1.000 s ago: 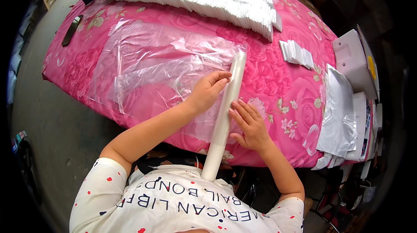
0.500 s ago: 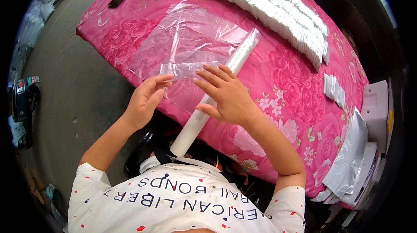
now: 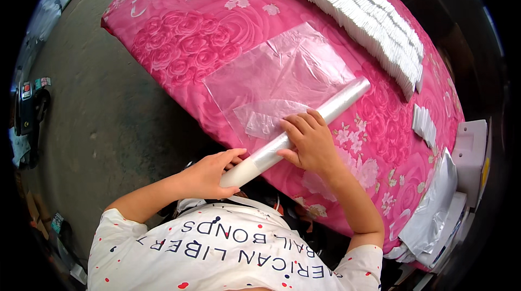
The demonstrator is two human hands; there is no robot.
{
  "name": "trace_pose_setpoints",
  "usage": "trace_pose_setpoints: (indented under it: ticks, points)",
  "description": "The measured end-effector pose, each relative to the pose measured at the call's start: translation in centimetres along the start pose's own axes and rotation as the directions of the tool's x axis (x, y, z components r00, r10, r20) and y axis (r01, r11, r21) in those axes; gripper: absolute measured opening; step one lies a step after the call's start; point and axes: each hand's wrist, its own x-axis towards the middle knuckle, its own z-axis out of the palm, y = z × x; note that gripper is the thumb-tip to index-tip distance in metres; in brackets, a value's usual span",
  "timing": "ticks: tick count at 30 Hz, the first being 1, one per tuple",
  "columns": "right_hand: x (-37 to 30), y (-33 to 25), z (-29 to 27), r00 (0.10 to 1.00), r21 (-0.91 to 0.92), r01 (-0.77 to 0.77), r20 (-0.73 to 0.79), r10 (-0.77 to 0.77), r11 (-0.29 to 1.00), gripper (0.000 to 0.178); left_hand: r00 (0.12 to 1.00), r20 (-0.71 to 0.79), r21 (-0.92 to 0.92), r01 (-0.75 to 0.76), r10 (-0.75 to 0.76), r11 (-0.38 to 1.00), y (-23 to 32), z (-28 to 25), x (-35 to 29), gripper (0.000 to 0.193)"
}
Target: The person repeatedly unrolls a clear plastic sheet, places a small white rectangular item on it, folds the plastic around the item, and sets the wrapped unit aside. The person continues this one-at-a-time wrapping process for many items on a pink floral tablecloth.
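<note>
Roll (image 3: 271,151) slants; left hand (image 3: 209,177) clasps its near end; right hand (image 3: 312,144) drapes midway, half-open.

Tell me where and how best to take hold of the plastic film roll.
Likely best around its whiter near end, coming from the near left, where the left hand clasps it: there the straight, round roll juts past the edge of the pink-covered table, so a hand could wrap it from above and below.
</note>
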Motion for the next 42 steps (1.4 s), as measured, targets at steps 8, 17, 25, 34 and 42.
trace_pose_setpoints:
  ticks: [8, 17, 25, 34, 42]
  points:
    - [-5.7, -2.3, -0.5, 0.986, -0.071, -0.16, -0.068, 0.155, 0.985, 0.063, 0.983, 0.168, -0.036, 0.079, -0.071, 0.996, -0.5, 1.1, 0.4, 0.059]
    - [2.6, -0.9, 0.2, 0.917, -0.047, -0.206, -0.357, 0.176, 0.977, 0.058, 0.869, -0.291, 0.646, -0.13, 0.4, 0.753, 1.8, 0.2, 0.1, 0.074]
    - [1.0, -0.9, 1.0, 0.981, -0.058, -0.165, -0.117, 0.157, 0.985, 0.064, 0.798, -0.379, 0.778, 0.001, 0.468, 0.628, -0.4, -0.8, 1.9, 0.08]
    - [8.3, 2.4, 3.6, 0.933, 0.007, -0.223, -0.29, 0.216, 0.975, 0.055, 0.752, -0.556, 0.643, 0.119, 0.354, 0.757, -0.1, -4.7, 4.9, 0.071]
    - [8.1, -1.5, -3.2, 0.478, 0.979, 0.097, -0.203, 0.854, 0.179, 0.078, 0.986, 0.003, -0.731, -0.112, 0.168, 0.673, 2.6, -1.2, 5.1, 0.047]
